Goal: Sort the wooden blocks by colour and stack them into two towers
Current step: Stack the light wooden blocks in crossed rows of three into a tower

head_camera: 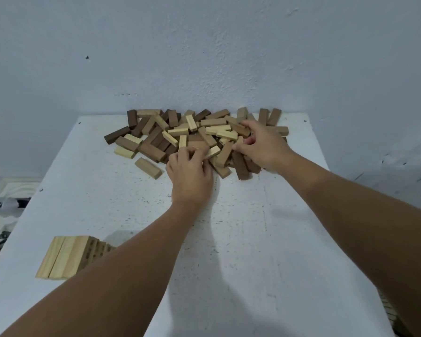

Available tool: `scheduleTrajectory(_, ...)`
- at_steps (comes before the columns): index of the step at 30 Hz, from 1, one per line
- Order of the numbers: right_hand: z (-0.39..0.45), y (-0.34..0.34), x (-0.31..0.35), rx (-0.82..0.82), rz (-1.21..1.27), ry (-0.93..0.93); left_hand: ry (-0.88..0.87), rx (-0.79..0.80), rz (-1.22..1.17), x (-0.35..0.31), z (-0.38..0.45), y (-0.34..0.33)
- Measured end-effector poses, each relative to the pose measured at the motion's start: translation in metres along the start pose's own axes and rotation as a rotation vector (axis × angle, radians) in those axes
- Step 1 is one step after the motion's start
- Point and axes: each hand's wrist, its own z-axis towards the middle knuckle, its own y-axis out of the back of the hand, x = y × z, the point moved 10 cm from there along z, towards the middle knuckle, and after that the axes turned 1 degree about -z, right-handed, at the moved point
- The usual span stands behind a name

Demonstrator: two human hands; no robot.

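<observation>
The left hand (191,175) reaches into the near edge of the block pile (195,137), its fingers curled down onto a pale block (212,152) that lies tilted just past the knuckles; whether the fingers truly pinch it or only press on it cannot be told. The right hand (263,148) lies further back and to the right, fingers bent and buried among the blocks, seemingly closing on a light piece under its fingertips, though what it holds is hidden. Between the two hands stands a mid-brown block (225,154), pointing toward the person. The pile itself, a jumble of dark, mid-brown and pale pieces, sits at the far end of the white table (253,239), against the wall (204,57). At the near left, beside the left forearm, a low stack of pale blocks (66,256) rests well apart from the pile.
</observation>
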Motion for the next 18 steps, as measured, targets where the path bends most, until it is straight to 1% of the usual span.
scheduleTrajectory(4,0.011,-0.010,0.011,0.066,-0.107,0.017,0.001,-0.030,-0.004,0.000,-0.002,0.001)
scheduleTrajectory(9,0.017,-0.009,0.013,-0.044,-0.150,0.020,0.001,-0.045,-0.009,-0.001,-0.002,0.003)
scheduleTrajectory(11,0.018,-0.012,0.015,-0.025,-0.175,0.031,0.002,-0.048,-0.003,0.000,-0.002,0.002)
scheduleTrajectory(15,0.020,-0.017,0.018,0.073,-0.197,0.017,0.001,-0.052,-0.005,-0.001,-0.001,0.003)
scheduleTrajectory(18,0.020,-0.015,0.015,0.022,-0.205,-0.012,0.000,-0.052,-0.011,-0.001,-0.001,0.003)
